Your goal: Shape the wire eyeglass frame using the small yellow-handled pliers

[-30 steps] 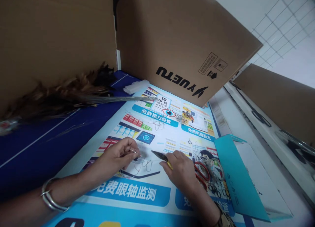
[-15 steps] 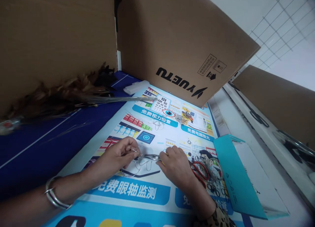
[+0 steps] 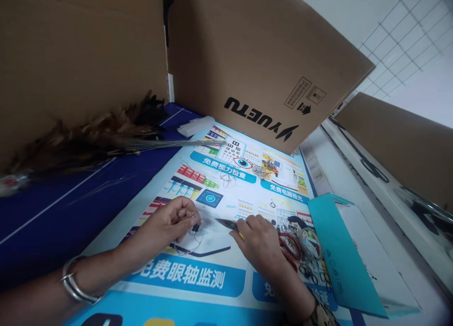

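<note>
My left hand (image 3: 182, 217), with metal bangles at its wrist, is closed in a pinch on thin wire (image 3: 202, 231). A small dark piece sits by the fingertips, too small to name, and thin loops hang below them. My right hand (image 3: 260, 241) is wrapped round the yellow handles of a pair of needle-nose pliers (image 3: 228, 223). Their pointed jaws face left, a short gap away from the wire. Beside my right wrist lie red-handled scissors (image 3: 290, 246) and a coil of pale wire (image 3: 310, 243). Several small dark rings (image 3: 314, 271) lie near them.
An open turquoise box (image 3: 348, 260) stands at the right. Behind the printed mat (image 3: 226, 300) rises a large cardboard panel (image 3: 247, 57). Brown feathers (image 3: 99, 132) and a bundle of straight wires (image 3: 177, 143) lie at the left. A small wire pile (image 3: 261, 171) lies farther back.
The pliers have drawn back to the right, away from my left fingers, and their jaws have turned. My left hand stays almost in place with the wire.
</note>
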The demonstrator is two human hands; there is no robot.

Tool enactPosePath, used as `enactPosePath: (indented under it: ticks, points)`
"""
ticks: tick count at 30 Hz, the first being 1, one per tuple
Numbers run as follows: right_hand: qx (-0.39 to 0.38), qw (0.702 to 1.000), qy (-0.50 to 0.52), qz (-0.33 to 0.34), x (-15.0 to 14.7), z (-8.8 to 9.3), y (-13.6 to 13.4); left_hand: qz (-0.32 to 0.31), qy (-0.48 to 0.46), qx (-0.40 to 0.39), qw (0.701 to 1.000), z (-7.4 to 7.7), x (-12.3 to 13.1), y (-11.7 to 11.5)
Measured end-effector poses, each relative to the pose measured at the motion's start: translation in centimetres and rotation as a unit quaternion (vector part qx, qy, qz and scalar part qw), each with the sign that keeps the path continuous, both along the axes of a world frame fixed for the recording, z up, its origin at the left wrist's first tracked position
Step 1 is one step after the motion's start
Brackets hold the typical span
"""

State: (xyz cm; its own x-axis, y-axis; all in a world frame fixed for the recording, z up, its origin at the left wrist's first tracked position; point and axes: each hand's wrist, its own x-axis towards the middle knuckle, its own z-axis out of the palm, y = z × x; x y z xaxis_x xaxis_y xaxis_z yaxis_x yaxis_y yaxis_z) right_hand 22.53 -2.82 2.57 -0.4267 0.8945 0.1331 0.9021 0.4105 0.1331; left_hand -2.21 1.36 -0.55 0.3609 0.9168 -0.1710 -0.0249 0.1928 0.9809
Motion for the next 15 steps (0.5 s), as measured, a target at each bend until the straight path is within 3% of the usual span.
enactPosePath:
  ticks: [15]
  points:
    - [0.024,0.999,0.016,-0.016,-0.6,0.0,-1.3,0.032,-0.008,0.016,0.999,-0.2,-0.3,0.0]
